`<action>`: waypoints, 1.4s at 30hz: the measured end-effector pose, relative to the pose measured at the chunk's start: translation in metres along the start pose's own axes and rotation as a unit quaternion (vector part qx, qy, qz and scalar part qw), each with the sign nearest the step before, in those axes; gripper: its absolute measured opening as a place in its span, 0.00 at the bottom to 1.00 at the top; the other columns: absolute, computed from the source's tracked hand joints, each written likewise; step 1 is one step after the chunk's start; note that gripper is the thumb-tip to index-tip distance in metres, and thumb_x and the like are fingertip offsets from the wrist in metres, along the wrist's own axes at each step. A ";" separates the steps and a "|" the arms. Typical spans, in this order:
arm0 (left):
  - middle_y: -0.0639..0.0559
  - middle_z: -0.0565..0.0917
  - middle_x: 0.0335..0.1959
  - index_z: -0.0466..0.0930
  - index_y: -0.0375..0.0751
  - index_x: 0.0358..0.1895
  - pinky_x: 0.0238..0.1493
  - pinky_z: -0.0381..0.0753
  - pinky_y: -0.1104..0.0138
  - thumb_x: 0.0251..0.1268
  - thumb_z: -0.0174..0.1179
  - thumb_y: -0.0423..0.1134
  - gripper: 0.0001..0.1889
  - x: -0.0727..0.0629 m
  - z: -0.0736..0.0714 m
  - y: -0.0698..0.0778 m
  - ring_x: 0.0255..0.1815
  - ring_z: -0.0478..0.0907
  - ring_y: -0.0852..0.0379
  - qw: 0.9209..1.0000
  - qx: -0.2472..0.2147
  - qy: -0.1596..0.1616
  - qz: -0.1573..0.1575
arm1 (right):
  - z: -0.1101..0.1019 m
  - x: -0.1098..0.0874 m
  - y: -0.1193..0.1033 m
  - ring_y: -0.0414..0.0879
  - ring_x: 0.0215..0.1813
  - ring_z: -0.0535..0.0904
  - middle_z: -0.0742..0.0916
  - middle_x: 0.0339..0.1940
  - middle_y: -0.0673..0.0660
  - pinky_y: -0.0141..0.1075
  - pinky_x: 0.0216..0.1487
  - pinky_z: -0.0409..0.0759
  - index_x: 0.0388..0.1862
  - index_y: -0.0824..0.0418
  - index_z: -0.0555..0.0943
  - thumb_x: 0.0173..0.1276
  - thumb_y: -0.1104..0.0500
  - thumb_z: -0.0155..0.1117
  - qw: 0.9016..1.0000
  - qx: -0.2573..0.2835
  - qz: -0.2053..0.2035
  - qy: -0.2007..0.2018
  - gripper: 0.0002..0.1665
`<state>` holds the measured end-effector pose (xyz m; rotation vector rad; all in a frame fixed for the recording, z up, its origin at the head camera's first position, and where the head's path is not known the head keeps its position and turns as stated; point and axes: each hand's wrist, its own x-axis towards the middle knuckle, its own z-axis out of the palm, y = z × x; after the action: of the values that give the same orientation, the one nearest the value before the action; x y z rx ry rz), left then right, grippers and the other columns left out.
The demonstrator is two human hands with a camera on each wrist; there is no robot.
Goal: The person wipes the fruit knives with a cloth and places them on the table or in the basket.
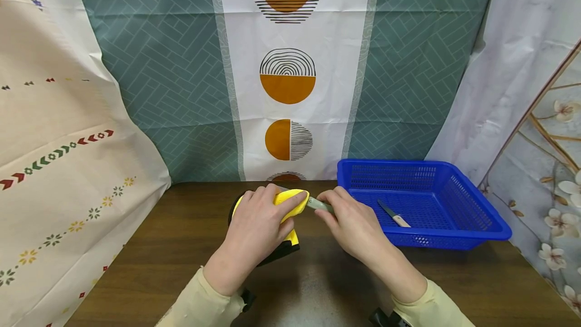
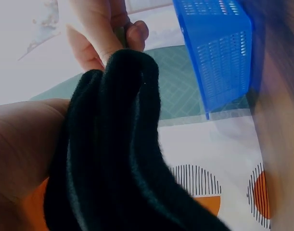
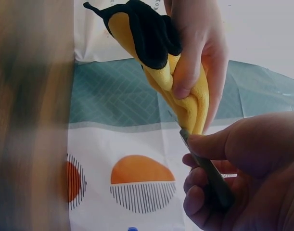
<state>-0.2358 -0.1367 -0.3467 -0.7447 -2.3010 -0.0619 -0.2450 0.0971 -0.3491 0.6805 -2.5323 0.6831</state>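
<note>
My left hand (image 1: 256, 223) grips a folded cloth (image 1: 297, 198), yellow on one side and black on the other. The cloth is wrapped about the blade of a knife, most of which it hides. In my right hand (image 1: 354, 221) is the knife's pale green handle (image 1: 320, 205), with the thumb along it and the fingers curled beneath. The right wrist view has the cloth pinched right beside the top of the handle. From the left wrist, the cloth's black folds (image 2: 127, 144) cover much of the view. Both hands are held in front of me over the table.
A blue plastic basket (image 1: 447, 238) stands on the right of the brown wooden table (image 1: 181, 246). Inside it lies another knife (image 1: 390, 211) with a dark blade and a light handle. Patterned curtains (image 1: 159, 90) hang behind the table and along both sides.
</note>
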 end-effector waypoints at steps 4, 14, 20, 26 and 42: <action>0.44 0.83 0.43 0.89 0.63 0.68 0.38 0.79 0.55 0.62 0.77 0.41 0.29 0.000 0.000 -0.001 0.38 0.80 0.44 1.000 0.001 -0.002 -0.005 | 0.000 0.000 0.001 0.42 0.30 0.74 0.82 0.39 0.50 0.38 0.31 0.76 0.51 0.55 0.87 0.77 0.56 0.76 1.000 0.000 -0.001 -0.001 0.09; 0.44 0.82 0.40 0.89 0.63 0.67 0.34 0.76 0.56 0.62 0.77 0.40 0.28 -0.001 0.000 -0.007 0.35 0.79 0.45 1.000 0.010 0.008 -0.006 | -0.001 0.000 0.001 0.42 0.30 0.73 0.82 0.39 0.52 0.38 0.30 0.75 0.52 0.55 0.87 0.77 0.56 0.75 1.000 -0.001 -0.006 0.001 0.09; 0.44 0.81 0.38 0.89 0.62 0.67 0.32 0.74 0.57 0.62 0.76 0.41 0.28 -0.001 0.000 -0.012 0.33 0.77 0.45 1.000 0.020 0.008 -0.012 | -0.002 -0.001 0.001 0.41 0.29 0.72 0.82 0.39 0.52 0.38 0.29 0.74 0.52 0.54 0.87 0.77 0.56 0.76 1.000 0.002 -0.010 0.006 0.09; 0.44 0.80 0.38 0.88 0.62 0.67 0.32 0.74 0.56 0.63 0.77 0.41 0.27 -0.001 -0.001 -0.018 0.32 0.78 0.44 0.999 0.022 0.002 -0.025 | -0.002 -0.001 0.001 0.41 0.29 0.72 0.80 0.37 0.49 0.39 0.29 0.74 0.51 0.53 0.87 0.76 0.56 0.76 1.000 -0.002 -0.015 0.016 0.09; 0.44 0.79 0.38 0.88 0.62 0.69 0.37 0.76 0.54 0.67 0.76 0.42 0.26 -0.003 -0.003 -0.033 0.35 0.78 0.43 0.996 0.019 -0.032 -0.083 | -0.002 -0.001 0.000 0.41 0.28 0.72 0.79 0.37 0.47 0.39 0.29 0.73 0.51 0.53 0.87 0.77 0.56 0.76 1.000 -0.005 -0.010 0.012 0.08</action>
<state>-0.2493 -0.1666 -0.3413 -0.5418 -2.4143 -0.0709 -0.2437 0.0988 -0.3486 0.6886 -2.5015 0.6664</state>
